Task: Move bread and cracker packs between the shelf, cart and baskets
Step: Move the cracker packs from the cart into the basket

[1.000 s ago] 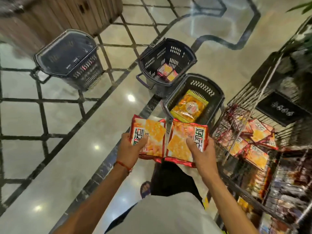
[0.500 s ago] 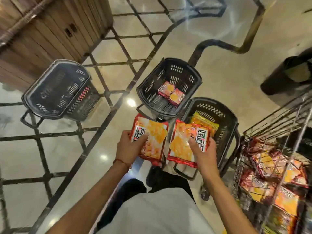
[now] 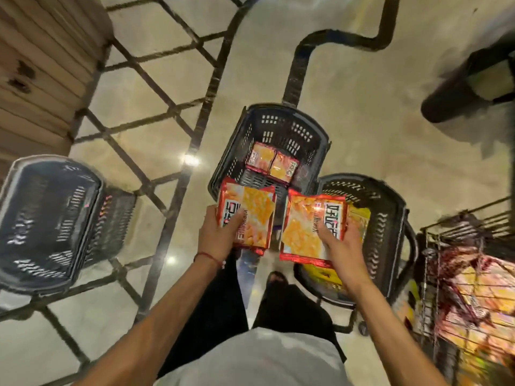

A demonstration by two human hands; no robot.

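Left hand (image 3: pixel 220 235) grips one cracker pack (image 3: pixel 246 215) by its near edge; right hand (image 3: pixel 338 243) grips another (image 3: pixel 312 227). Likely light, crinkly, crush-prone; edge holds suit.

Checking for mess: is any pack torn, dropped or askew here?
Nothing stands out. The left pack, in the left hand, and the right pack, in the right hand, look whole; two packs lie side by side in the middle basket. None is on the floor. The cart is too blurred to judge.
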